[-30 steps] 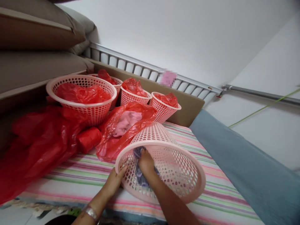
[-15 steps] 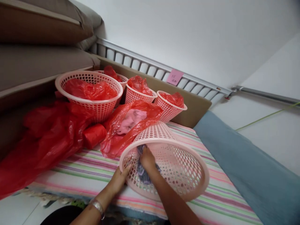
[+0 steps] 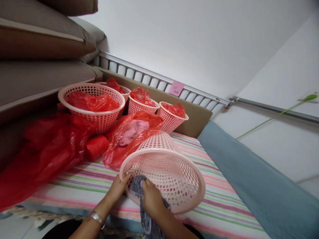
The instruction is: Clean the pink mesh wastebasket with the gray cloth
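Note:
A pink perforated plastic basket (image 3: 163,156) lies tipped on its side on the striped cloth, its mouth facing me. My left hand (image 3: 121,184) grips the left side of its rim. A dark grey-blue cloth (image 3: 149,220) is bunched in my right hand (image 3: 152,197), at the front of the basket's mouth; part of it hangs below the rim. My right fingers are closed on it. Just behind the basket lies a red plastic bag (image 3: 113,154) with pink cloth (image 3: 134,131) showing inside.
Pink baskets lined with red bags, including a large one (image 3: 99,119), stand along the back board. A roll of red bags (image 3: 96,147) and a loose red bag (image 3: 54,149) lie left. Stacked cushions (image 3: 45,76) rise at the left; blue fabric (image 3: 231,169) covers the right side.
My right hand has drawn the grey-blue cloth from inside the basket toward me, to its mouth. The left hand stays on the rim. The whole view has shifted slightly.

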Action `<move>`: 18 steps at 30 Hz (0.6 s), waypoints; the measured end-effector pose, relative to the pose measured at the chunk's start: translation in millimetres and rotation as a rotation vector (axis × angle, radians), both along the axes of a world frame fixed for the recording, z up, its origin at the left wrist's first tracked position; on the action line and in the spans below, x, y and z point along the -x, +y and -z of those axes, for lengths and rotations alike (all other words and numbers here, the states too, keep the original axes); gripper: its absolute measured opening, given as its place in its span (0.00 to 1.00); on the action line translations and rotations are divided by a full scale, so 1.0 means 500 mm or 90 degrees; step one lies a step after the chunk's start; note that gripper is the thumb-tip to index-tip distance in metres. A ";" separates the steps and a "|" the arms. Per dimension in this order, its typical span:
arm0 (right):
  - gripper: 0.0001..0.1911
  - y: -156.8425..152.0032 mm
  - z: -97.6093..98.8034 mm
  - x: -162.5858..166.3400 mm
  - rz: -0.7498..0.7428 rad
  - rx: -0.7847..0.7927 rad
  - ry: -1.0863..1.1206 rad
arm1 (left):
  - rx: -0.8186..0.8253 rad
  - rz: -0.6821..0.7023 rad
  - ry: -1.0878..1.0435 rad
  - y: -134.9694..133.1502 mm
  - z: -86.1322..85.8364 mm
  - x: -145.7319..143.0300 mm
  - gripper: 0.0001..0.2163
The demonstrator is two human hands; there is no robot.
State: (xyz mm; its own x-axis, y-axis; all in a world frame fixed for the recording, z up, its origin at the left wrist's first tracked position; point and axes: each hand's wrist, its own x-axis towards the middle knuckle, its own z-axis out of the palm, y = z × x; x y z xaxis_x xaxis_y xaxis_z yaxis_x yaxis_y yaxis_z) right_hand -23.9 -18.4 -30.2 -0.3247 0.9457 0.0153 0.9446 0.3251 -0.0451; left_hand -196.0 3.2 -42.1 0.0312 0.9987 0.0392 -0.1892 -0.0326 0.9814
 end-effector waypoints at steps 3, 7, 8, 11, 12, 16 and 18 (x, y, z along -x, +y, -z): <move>0.21 0.078 0.000 0.004 0.117 -0.039 0.018 | 0.000 0.006 -0.025 0.001 0.002 -0.012 0.25; 0.21 0.213 0.008 0.001 0.200 -0.055 0.047 | 0.020 0.022 -0.058 -0.003 0.002 -0.020 0.29; 0.21 0.243 0.011 -0.002 0.204 -0.052 0.051 | 0.022 0.024 -0.058 -0.005 0.003 -0.020 0.29; 0.19 0.314 0.016 -0.013 0.197 -0.044 0.068 | 0.019 0.046 -0.064 -0.007 0.007 -0.017 0.27; 0.19 0.329 0.017 -0.016 0.191 -0.041 0.074 | 0.018 0.058 -0.071 -0.007 0.010 -0.016 0.27; 0.19 0.350 0.016 -0.022 0.180 -0.031 0.095 | 0.013 0.080 -0.088 -0.007 0.019 -0.019 0.24; 0.20 0.336 0.014 -0.018 0.186 -0.027 0.103 | 0.012 0.067 -0.091 -0.007 0.020 -0.023 0.24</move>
State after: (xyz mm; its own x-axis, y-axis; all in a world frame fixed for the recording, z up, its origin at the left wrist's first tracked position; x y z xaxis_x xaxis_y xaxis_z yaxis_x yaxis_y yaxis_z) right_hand -15.0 149.4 -37.1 -0.0300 0.9958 0.0863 0.9798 0.0464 -0.1946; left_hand -184.6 -0.1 -52.2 0.1317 0.9908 0.0315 -0.3277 0.0136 0.9447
